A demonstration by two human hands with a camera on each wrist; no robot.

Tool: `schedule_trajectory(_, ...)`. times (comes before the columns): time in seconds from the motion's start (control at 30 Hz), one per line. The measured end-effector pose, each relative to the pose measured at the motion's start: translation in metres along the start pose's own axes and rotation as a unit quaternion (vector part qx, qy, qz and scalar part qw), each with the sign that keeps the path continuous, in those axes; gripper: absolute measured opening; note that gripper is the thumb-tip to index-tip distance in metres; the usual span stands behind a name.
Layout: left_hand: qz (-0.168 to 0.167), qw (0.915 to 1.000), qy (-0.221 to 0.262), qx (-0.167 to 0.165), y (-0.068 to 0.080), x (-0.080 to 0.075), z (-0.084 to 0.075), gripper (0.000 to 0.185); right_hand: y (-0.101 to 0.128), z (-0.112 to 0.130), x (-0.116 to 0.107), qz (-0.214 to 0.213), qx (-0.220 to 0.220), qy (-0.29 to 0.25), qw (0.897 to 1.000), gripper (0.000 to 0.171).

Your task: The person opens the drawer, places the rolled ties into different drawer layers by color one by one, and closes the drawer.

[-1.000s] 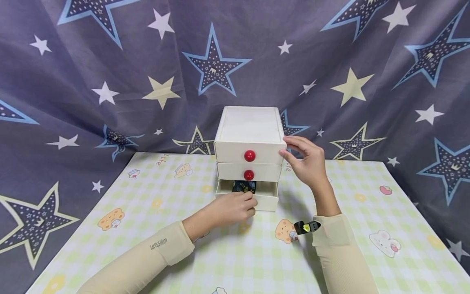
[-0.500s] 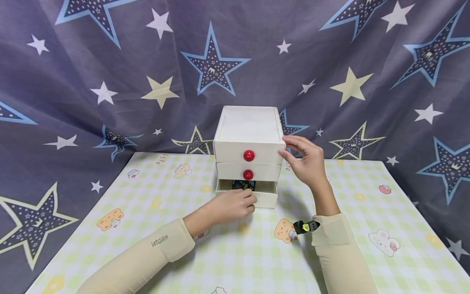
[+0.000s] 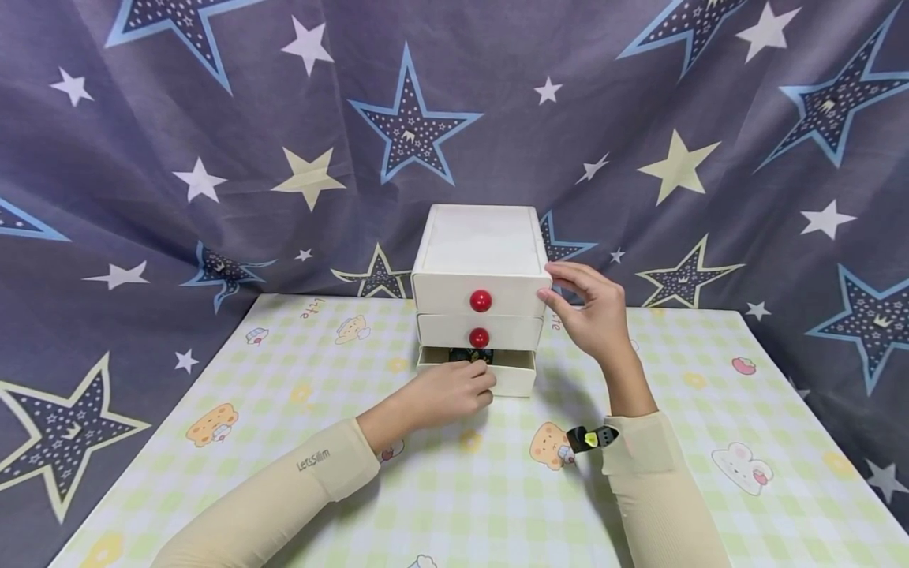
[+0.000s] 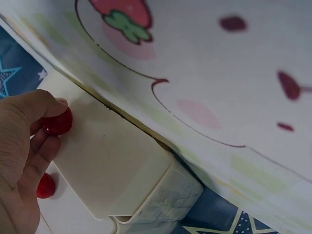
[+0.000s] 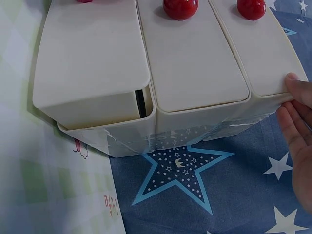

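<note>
A white three-drawer cabinet (image 3: pixel 484 241) stands on the table, its bottom drawer (image 3: pixel 514 381) partly pulled out. My left hand (image 3: pixel 452 394) pinches that drawer's red knob (image 4: pixel 58 124) between thumb and fingers; in the head view the hand covers the knob. Inside the drawer lies a dark patterned item (image 3: pixel 461 355), mostly hidden by the drawer above and my hand. High on the cabinet's right side, my right hand (image 3: pixel 592 312) holds the front corner, thumb (image 5: pixel 292 76) on the front face and fingers along the side. The two upper drawers are closed.
Red knobs mark the top drawer (image 3: pixel 480 300) and the middle drawer (image 3: pixel 479 338). A checked cloth with cartoon prints (image 3: pixel 298 394) covers the table. Behind the cabinet hangs a dark star-patterned curtain (image 3: pixel 497 166). A black band with a yellow-green piece (image 3: pixel 591 439) sits by the right cuff.
The bottom drawer has slid inward a little, with my left hand moving forward on its knob. Less of the dark item shows. My right hand stays at the cabinet's corner.
</note>
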State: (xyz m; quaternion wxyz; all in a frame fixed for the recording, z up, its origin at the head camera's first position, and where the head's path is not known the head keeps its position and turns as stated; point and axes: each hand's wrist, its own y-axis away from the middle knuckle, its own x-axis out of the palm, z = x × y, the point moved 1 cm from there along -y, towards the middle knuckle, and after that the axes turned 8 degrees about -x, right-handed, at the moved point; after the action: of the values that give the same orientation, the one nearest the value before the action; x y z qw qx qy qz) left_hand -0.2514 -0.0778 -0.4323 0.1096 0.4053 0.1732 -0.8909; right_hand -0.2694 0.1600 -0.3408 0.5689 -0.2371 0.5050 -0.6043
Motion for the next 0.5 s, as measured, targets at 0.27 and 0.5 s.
schedule_trajectory(0.27,-0.006,1.0000,0.002,-0.003,-0.0008,0.0016,0.0007,0.010,0.0001,0.0004,0.0004,0.001,0.000,-0.002,1.000,0.033)
schedule_trajectory(0.5,-0.007,0.9999,0.008,-0.007,-0.0019,0.0027,0.0027,0.010,-0.0007,0.0004,0.0006,0.002,-0.001,0.000,1.000,0.033)
